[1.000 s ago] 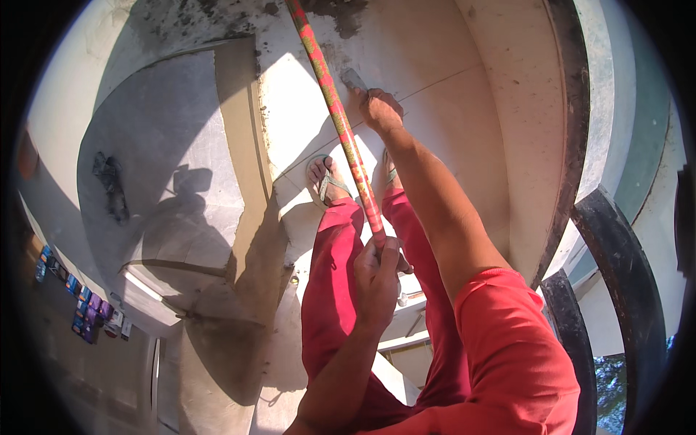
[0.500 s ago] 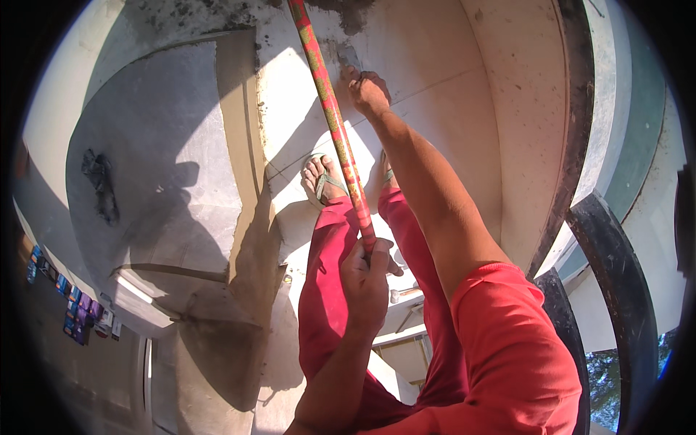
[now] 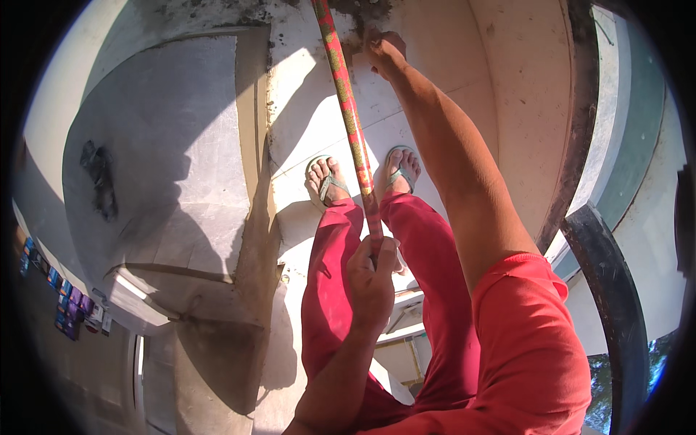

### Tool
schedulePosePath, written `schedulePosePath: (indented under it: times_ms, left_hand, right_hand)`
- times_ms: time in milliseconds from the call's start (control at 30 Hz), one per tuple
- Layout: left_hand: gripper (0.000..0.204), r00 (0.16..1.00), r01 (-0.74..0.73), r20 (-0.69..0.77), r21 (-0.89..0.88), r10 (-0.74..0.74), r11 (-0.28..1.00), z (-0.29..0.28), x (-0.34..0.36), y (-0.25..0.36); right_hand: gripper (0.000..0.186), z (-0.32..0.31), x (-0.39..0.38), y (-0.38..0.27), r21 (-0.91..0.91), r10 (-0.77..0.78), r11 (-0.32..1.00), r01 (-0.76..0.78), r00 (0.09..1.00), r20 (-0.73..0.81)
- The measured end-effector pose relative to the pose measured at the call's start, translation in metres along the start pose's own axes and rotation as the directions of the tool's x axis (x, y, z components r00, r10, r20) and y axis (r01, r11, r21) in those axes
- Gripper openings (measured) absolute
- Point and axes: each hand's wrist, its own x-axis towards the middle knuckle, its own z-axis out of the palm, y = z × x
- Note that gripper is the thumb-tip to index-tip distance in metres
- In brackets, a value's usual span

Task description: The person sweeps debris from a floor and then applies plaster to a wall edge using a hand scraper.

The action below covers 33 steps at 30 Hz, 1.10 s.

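Note:
My left hand (image 3: 371, 279) is wrapped round the lower end of a long red pole (image 3: 341, 83) with a green-gold pattern. The pole slants up past my feet and leaves the picture at the top edge. My right hand (image 3: 386, 52) reaches far forward, to the right of the pole. Its fingers are curled and lie beside a dark stained patch (image 3: 362, 16) on the pale surface. Whatever the right hand holds is hidden behind its fingers.
My sandalled feet (image 3: 328, 178) stand on a pale tiled surface (image 3: 297, 138). To the left lies a grey slab (image 3: 167, 101) with a dark crumpled thing (image 3: 100, 177). A curved black bar (image 3: 612, 290) rises at the right. Small colourful packets (image 3: 71, 301) hang far left.
My right hand has moved forward and slightly right, up to the stained patch. A flat greyish piece seen at its fingers before is now out of sight. My left hand still grips the pole.

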Motion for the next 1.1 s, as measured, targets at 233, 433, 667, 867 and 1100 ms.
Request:
schedulePosePath:
  times_ms: [233, 433, 667, 867, 1100]
  left_hand:
    - [0.019, 0.997, 0.070, -0.022, -0.038, -0.071, 0.997, 0.009, 0.000, 0.008]
    - [0.021, 0.999, 0.036, 0.004, 0.020, -0.036, 0.999, 0.003, 0.002, 0.014]
    - [0.022, 0.999, 0.022, -0.042, -0.027, -0.023, 0.999, 0.009, 0.006, 0.011]
    - [0.022, 1.000, 0.003, 0.030, -0.013, -0.002, 1.000, 0.009, 0.007, 0.005]
    - [0.023, 0.998, 0.013, 0.055, 0.025, -0.015, 1.000, 0.019, 0.006, 0.013]
  right_hand:
    - [0.065, 0.030, -0.028, 0.108, -0.337, -0.114, 0.937, 0.096, 0.993, -0.033]
    - [0.063, 0.009, 0.014, -0.013, -0.150, -0.083, 0.985, 0.079, 0.996, -0.018]
    - [0.054, 0.031, -0.061, 0.114, -0.477, -0.141, 0.862, 0.170, 0.985, 0.096]
    - [0.040, 0.032, -0.010, 0.040, -0.325, -0.226, 0.916, 0.236, 0.972, 0.070]
    - [0.065, 0.049, -0.022, 0.135, -0.438, -0.173, 0.885, 0.160, 0.985, 0.010]
